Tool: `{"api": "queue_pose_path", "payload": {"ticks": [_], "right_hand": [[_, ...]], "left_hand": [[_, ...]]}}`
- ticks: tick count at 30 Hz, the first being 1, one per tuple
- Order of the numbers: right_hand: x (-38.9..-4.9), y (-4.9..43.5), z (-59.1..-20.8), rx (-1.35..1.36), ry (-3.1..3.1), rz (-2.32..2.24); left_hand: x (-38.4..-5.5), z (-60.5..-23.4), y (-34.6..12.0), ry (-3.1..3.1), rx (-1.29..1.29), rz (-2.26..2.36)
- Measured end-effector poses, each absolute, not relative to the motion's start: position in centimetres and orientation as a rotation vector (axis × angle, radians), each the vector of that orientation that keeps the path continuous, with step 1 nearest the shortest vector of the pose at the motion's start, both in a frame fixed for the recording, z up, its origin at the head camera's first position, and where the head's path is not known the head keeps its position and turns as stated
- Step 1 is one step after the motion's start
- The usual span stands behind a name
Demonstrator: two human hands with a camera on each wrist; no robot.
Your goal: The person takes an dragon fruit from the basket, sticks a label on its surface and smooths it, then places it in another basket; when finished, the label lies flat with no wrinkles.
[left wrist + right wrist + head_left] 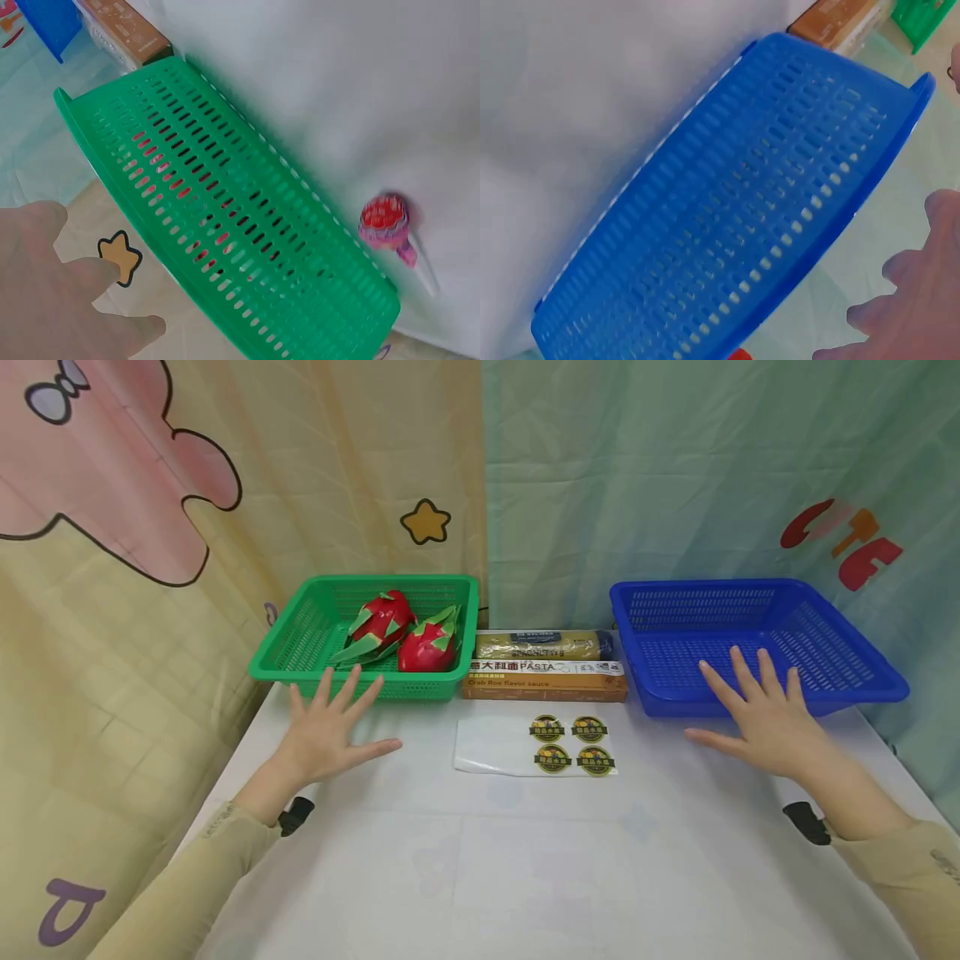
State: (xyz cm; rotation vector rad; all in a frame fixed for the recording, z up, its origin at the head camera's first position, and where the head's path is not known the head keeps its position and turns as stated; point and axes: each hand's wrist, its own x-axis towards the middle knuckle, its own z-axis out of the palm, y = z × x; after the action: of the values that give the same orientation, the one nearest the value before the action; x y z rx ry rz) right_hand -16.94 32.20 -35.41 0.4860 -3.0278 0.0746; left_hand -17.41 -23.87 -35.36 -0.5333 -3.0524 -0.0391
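Observation:
My left hand (318, 735) is held with fingers spread in front of the green basket (360, 687), holding nothing. Two red dragon fruits with green leafy scales, one dragon fruit (426, 647) nearer the middle and another dragon fruit (384, 617) behind it, lie in that basket. My right hand (776, 731), also spread and holding nothing, hovers by the near rim of the blue basket (765, 700). No contents show in the blue basket. A wrapped lollipop (386, 222) lies in front of the green basket in the left wrist view; the left hand hides it from the head view.
Between the baskets sit a pasta box (543, 681) and a bag of spaghetti (536, 646) behind it. Before them lies a white sheet (495, 747) bearing several round stickers (553, 758). Curtains (555, 485) hang behind the white table (495, 877).

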Motion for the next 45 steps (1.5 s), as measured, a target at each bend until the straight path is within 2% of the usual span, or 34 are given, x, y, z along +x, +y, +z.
{"api": "queue_pose_path", "payload": {"ticks": [10, 18, 26, 34, 45], "right_hand": [[-18.2, 28.5, -36.1, 0.552, -2.806, 0.284], [-19.3, 24.1, -36.1, 0.535, -2.62, 0.489], [-20.5, 18.8, -36.3, 0.599, -2.573, 0.76], [-22.7, 13.5, -35.3, 0.619, -2.681, 1.048], [-27.3, 7.3, -34.6, 0.819, -2.679, 1.201]], "left_hand": [[-16.4, -37.4, -22.9, -3.005, -0.429, -0.471], [-15.8, -39.2, -21.3, -2.836, -0.227, -1.167], [-17.6, -40.1, -18.8, -2.457, 0.023, -1.649], [-20.6, -40.7, -17.4, -2.151, 0.23, -1.688], [-22.4, -41.8, -17.3, -1.828, 0.229, -1.752]]}}
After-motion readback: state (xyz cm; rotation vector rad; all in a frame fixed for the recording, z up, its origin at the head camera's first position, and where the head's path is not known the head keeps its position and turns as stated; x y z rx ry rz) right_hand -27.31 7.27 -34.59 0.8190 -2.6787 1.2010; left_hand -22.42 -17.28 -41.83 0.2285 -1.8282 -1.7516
